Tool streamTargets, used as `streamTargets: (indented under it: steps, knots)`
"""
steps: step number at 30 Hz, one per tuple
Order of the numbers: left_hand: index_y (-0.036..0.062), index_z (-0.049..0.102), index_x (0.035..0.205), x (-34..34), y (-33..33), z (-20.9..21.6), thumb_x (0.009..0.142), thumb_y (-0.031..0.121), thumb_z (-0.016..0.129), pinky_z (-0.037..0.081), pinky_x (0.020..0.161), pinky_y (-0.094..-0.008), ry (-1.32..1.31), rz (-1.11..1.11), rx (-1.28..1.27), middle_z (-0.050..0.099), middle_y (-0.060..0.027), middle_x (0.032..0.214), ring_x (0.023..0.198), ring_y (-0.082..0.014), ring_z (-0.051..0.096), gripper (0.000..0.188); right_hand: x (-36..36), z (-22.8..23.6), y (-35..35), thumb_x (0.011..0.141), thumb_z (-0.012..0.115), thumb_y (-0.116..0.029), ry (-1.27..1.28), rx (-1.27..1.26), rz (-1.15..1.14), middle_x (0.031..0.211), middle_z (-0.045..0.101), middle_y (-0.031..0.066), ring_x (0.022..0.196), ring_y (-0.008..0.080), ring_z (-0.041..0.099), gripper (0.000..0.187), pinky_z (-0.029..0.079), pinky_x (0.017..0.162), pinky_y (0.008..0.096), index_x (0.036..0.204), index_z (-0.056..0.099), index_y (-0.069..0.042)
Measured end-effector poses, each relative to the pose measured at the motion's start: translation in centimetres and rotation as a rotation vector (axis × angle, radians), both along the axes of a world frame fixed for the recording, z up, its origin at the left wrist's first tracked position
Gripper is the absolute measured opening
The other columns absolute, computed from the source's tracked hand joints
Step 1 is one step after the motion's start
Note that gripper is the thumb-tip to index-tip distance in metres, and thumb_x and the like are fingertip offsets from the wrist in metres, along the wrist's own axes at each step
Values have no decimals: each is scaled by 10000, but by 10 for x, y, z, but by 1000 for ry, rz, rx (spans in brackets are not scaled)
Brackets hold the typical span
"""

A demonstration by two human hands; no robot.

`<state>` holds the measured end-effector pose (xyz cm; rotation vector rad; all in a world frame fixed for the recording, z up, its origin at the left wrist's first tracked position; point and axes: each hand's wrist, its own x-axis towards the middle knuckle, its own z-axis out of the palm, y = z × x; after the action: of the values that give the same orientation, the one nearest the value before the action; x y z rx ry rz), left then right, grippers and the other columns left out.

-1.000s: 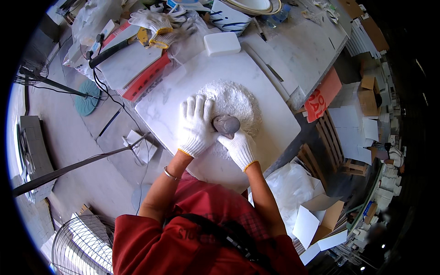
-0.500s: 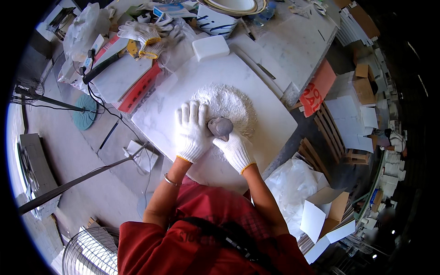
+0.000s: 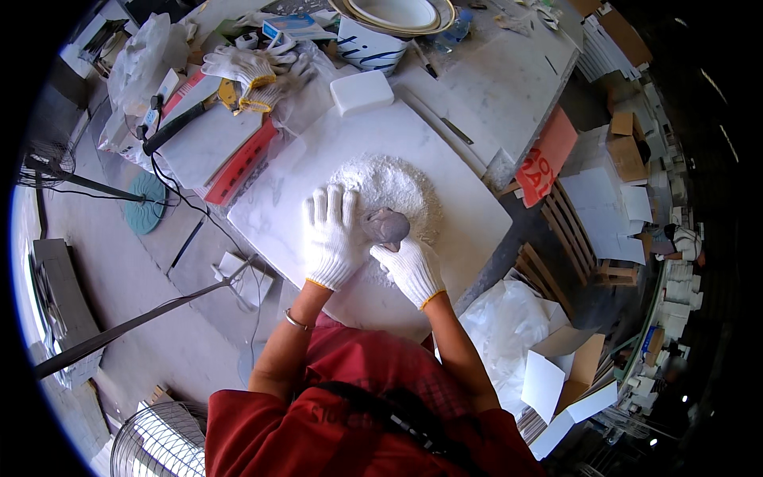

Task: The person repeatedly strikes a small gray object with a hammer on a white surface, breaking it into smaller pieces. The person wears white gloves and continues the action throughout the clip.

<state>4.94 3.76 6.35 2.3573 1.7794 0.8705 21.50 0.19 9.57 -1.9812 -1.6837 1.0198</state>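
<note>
Gloved hands (image 3: 373, 250), grey stone (image 3: 386, 226), white powder (image 3: 395, 184)

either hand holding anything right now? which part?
The right hand grips a grey stone-like lump from its near, lower side, over the white powder pile. The left hand holds nothing; it lies flat on the marble slab.

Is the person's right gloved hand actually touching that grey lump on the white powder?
Touching. The head view shows the right hand with its gloved fingers closed against the grey lump, no gap between them, over the white powder.
</note>
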Motion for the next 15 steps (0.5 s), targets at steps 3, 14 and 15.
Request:
streamTargets:
  steps: [3,14,15]
  knots:
    - [36,589,1320,-1,1,4,649,441,891,374,1088,-583,-31,-11,-40,558,-214,1326,1301,-455,489,840,0,-9,3,898,741,-403,-37,-46,25,924,748,205,900,417,709,429,566,760,515,1133,685,-48]
    - [32,558,1415,-2,-1,5,657,572,879,328,1157,-598,-5,-13,-134,530,-214,1426,1361,-440,446,984,25,34,32,917,813,-262,370,-94,-308,653,661,21,502,115,599,296,485,472,310,1085,720,-37]
    - [31,555,1423,-3,-1,5,660,580,877,323,1161,-601,-3,-19,-153,529,-215,1432,1365,-441,444,993,27,36,40,914,809,-267,337,-101,-349,674,674,36,516,126,614,297,490,478,315,1083,719,-41]
